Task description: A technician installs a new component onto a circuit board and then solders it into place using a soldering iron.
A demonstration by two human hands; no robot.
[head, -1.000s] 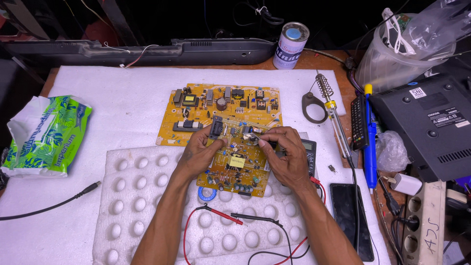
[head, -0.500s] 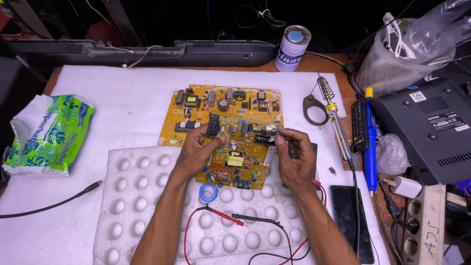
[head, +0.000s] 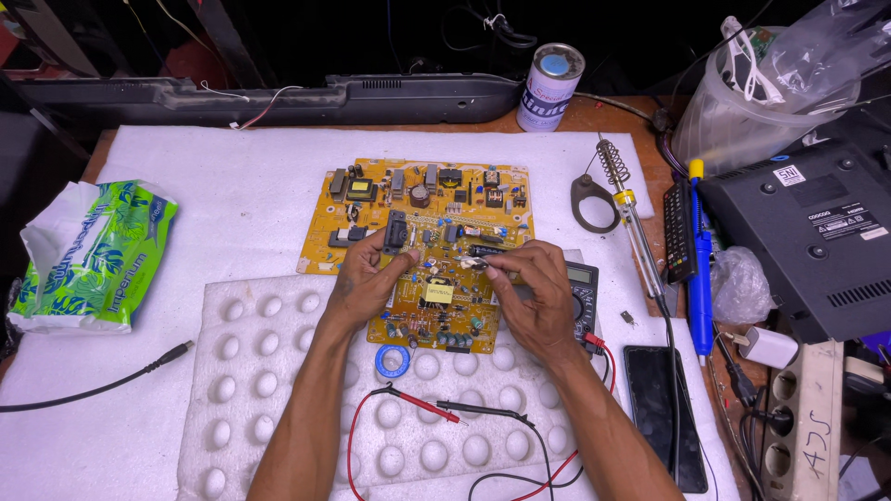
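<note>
**Circuit board held at mid-worktop by both hands**

Circuit board (head: 422,223), yellow and crowded with parts, lies flat on the white sheet (head: 232,186) near the middle of the worktop. Its wide upper part runs along the far edge; a narrower part reaches toward the near edge and overlaps the white dimpled foam pad (head: 278,390).

The left hand (head: 367,278) rests on the board's narrow part, fingers bent, thumb and forefinger set about a black block-shaped part (head: 395,232); whether they squeeze it or only touch it cannot be told. The right hand (head: 534,292) has its thumb and forefinger pinched together on a small dark cylinder (head: 484,252), which lies crosswise just above the board, its long axis running left to right. The other fingers curl loosely over a multimeter (head: 583,288), which the hand half hides.

A blue tape ring (head: 393,360) sits just beside the board's near end. Red and black test leads (head: 445,408) trail over the foam between the forearms. Toward the right edge lie a soldering iron (head: 636,232) with its coiled stand, a blue-handled tool (head: 701,269), a black remote (head: 679,232), a dark phone (head: 664,408), a black box (head: 817,232) and a power strip (head: 807,417). A can (head: 549,88) and a long black bar (head: 278,97) stand along the far edge. A green tissue pack (head: 93,255) lies by the left edge, with a black cable (head: 102,385) nearer.
</note>
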